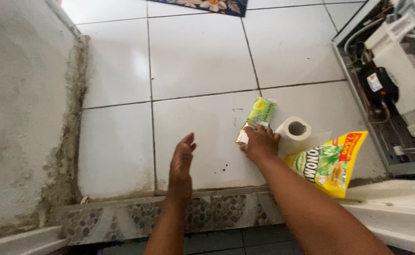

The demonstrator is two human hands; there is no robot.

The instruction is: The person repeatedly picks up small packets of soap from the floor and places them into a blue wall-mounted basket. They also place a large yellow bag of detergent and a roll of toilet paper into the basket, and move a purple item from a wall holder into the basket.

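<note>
My right hand (260, 143) presses down on the near end of a small green and yellow sachet (260, 111) that lies on the white tiled floor (198, 52). A white toilet roll (294, 129) lies just to the right of that hand, touching or nearly touching it. My left hand (181, 163) hovers edge-on over the tiles to the left, fingers straight and together, holding nothing. A larger yellow and green pouch (331, 163) lies at the right, by my right forearm.
A pebble-patterned step edge (122, 218) runs along the near side of the tiles. A stained concrete wall (18, 104) stands at the left. An appliance's exposed back with compressor and wiring (382, 85) lies at the right. A floral mat (212, 4) lies at the top.
</note>
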